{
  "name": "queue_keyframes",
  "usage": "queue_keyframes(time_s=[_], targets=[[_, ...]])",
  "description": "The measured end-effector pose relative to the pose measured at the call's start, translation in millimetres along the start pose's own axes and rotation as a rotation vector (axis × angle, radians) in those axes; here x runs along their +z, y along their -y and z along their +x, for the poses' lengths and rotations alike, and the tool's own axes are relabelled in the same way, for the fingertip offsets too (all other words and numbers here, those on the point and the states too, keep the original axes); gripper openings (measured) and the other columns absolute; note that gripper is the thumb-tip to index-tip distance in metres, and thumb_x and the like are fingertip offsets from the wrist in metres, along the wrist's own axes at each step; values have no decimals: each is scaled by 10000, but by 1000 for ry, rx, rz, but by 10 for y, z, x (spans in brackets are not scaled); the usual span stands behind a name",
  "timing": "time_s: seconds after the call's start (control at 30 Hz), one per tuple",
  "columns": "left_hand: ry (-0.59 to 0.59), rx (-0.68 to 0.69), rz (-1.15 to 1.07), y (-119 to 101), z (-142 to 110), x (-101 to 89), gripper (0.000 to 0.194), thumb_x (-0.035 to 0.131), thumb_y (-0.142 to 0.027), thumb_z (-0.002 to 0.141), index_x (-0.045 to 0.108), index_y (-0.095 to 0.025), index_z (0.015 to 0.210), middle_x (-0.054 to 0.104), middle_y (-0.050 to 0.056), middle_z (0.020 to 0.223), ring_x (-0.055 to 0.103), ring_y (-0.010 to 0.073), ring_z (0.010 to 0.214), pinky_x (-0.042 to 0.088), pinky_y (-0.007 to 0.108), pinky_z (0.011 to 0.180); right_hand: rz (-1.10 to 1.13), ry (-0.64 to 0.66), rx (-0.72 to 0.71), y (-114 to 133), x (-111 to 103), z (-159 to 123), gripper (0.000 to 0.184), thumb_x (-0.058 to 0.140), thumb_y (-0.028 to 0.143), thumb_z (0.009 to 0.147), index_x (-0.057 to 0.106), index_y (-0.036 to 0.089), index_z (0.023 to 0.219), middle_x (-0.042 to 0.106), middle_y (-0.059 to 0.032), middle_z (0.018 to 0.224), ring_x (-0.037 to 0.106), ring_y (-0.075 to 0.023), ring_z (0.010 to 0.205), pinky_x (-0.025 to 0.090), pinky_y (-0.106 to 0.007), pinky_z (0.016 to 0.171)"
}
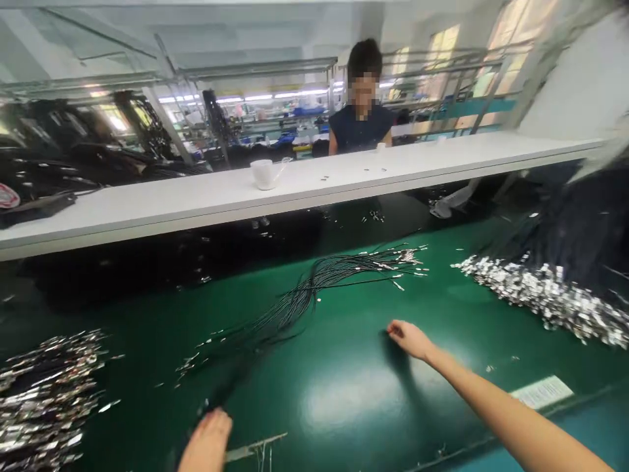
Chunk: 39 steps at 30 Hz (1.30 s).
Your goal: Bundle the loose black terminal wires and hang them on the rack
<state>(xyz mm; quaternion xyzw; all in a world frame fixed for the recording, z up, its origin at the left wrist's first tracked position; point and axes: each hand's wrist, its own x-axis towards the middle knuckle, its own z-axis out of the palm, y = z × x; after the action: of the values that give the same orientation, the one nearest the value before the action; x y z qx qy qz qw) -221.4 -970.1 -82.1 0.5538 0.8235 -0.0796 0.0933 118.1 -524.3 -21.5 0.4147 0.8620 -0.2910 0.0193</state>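
At the lower left, my left hand [209, 438] is closed on blurred black cords, with small pale tips near its fingers; how many it holds cannot be told. My right hand [411, 339] hovers over the green tabletop [354, 367], fingers pinched together; whatever is between them is too small to make out. Between and beyond the hands lies a loose bundle of thin black cords [299, 295], with silvery tips at both ends. It stretches from near my left hand toward the back right.
A heap of metal-tipped cords [49, 393] lies at the left, another heap [545, 288] at the right. A white shelf [314, 187] crosses above the table, carrying a white cup [263, 174]. Behind it is a person [362, 124]. A printed label [543, 392] sits near the front edge.
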Motion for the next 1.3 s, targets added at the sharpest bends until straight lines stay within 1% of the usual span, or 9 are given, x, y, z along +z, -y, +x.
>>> queue_keyframes(time_s=[0.13, 0.27, 0.43, 0.6, 0.7, 0.83, 1.03, 1.13, 1.3], targets=[[236, -448, 86, 55, 215, -867, 391, 356, -132, 826, 677, -217, 1032, 735, 85, 998, 699, 296, 957, 547, 426, 819, -114, -19, -92, -127, -375, 708, 411, 563, 178, 813, 554, 149, 1223, 519, -164, 1308, 508, -268, 1215, 392, -383, 1018], [32, -306, -69, -863, 1063, -1515, 325, 361, -202, 894, 615, -179, 1095, 650, 112, 1154, 619, 255, 1089, 483, 372, 933, -290, -34, -174, 12, -437, 1206, 655, 629, 285, 816, 388, 157, 1411, 337, -174, 1497, 320, -300, 1393, 326, -428, 1092], [-65, -105, -230, -1641, 2368, -1722, 575, 565, -223, 802, 439, -185, 1361, 441, 135, 1464, 430, 282, 1334, 362, 406, 1086, -332, -99, -49, 12, -226, 1261, 450, 493, 289, 913, 461, 199, 1353, 427, -166, 1434, 371, -317, 1353, 344, -497, 1046], [50, -222, -272, -1470, 3623, -1819, 1198, 825, -434, 564, 157, -110, 1504, 173, 268, 1577, 206, 392, 1453, 205, 519, 1151, -210, -129, -210, -344, -83, 682, 237, 382, 189, 944, 613, 242, 951, 622, -90, 1019, 576, -272, 983, 456, -417, 842], [100, -279, -386, -1527, 4116, -1789, 1303, 824, -548, 502, 134, -95, 1509, 237, 287, 1545, 246, 422, 1426, 265, 548, 1109, -65, -109, -264, -617, -44, 315, 198, 414, 188, 934, 598, 258, 912, 623, -61, 967, 588, -248, 915, 478, -391, 809], [14, -112, -545, -2110, 3930, -1535, 1133, 776, -626, 558, 316, -106, 1453, 434, 227, 1424, 394, 379, 1336, 335, 491, 1086, 51, -176, -184, -980, -151, 67, 166, 418, 279, 944, 581, 260, 923, 623, -76, 953, 599, -266, 908, 491, -415, 823], [167, 282, -565, -2800, 2517, -1101, 1225, 853, -570, 503, 257, -168, 1495, 468, 195, 1397, 408, 387, 1322, 295, 556, 1113, -213, -367, 58, -1257, -552, -154, 484, 561, 380, 857, 466, 136, 1264, 537, -216, 1206, 526, -365, 1121, 438, -487, 954], [66, 289, -504, -2594, 2237, -1047, 1173, 839, -483, 586, 175, -226, 1518, 391, 186, 1483, 342, 379, 1386, 220, 573, 1146, -390, -183, -112, -1155, -699, -105, 837, 708, 340, 753, 291, 171, 1459, 423, -204, 1415, 400, -374, 1308, 337, -499, 1069], [46, 19, -311, -1859, 2348, -1152, 1300, 823, -560, 527, 112, -131, 1527, 176, 258, 1577, 179, 401, 1458, 109, 574, 1173, -497, 104, -344, -923, -812, 515, 1255, 868, 352, 550, 109, 201, 1538, 164, -161, 1597, 114, -333, 1476, 71, -511, 1182]])
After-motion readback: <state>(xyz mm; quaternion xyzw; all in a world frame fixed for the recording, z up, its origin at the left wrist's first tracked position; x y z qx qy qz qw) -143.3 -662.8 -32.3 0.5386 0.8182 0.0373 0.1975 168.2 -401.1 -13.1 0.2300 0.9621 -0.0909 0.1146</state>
